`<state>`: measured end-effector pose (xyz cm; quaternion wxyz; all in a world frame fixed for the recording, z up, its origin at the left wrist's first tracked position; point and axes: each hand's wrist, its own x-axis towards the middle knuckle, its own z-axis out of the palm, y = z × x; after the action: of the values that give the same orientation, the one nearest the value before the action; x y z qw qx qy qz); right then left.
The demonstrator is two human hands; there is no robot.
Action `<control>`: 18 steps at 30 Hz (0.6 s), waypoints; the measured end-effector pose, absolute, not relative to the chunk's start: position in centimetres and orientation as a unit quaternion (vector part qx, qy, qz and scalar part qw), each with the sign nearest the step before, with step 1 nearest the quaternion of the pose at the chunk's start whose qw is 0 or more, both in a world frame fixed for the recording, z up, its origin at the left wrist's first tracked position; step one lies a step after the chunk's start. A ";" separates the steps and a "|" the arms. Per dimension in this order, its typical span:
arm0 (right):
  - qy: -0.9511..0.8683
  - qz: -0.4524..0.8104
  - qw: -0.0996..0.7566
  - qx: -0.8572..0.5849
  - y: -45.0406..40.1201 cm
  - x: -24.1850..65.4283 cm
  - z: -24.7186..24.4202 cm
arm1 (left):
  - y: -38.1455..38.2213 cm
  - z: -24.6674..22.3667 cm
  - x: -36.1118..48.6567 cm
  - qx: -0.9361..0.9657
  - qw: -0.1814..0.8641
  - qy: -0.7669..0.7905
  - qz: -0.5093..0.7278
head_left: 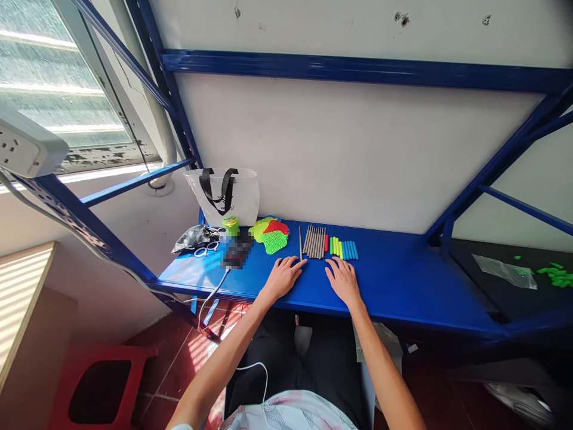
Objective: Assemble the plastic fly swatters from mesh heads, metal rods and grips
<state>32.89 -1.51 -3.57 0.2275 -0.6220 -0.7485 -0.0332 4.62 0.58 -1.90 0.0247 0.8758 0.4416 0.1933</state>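
My left hand (284, 276) lies palm down near the front edge of the blue tabletop (385, 269), fingers slightly spread. Its fingertips are at the lower end of a single thin grey stick (300, 239); whether they touch it, I cannot tell. My right hand (344, 280) also rests flat, fingers apart, just below the short coloured sticks. Between and beyond the hands runs a row of grey-brown sticks (315, 242). To its right come red (326, 243), yellow-green (336, 247) and blue sticks (349, 250), all side by side.
Left of the sticks lie green, yellow and red mesh pieces (274, 241), a green-lidded tub (231, 224), a blurred dark object with a white cable (217, 288), scissors (206, 249) and a silvery bag (190, 239). Behind stands a translucent tote (244, 194). Blue frame bars (358, 73) surround the table.
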 end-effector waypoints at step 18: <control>-0.749 -0.039 0.210 -0.627 -1.5 32.8 -3.3 | 4.1 -1.5 6.7 0.858 0.016 0.468 0.211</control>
<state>32.77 -1.48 -3.33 0.2101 -0.6266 -0.7494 -0.0394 6.70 4.07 -1.55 0.0161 0.8577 0.4684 0.2114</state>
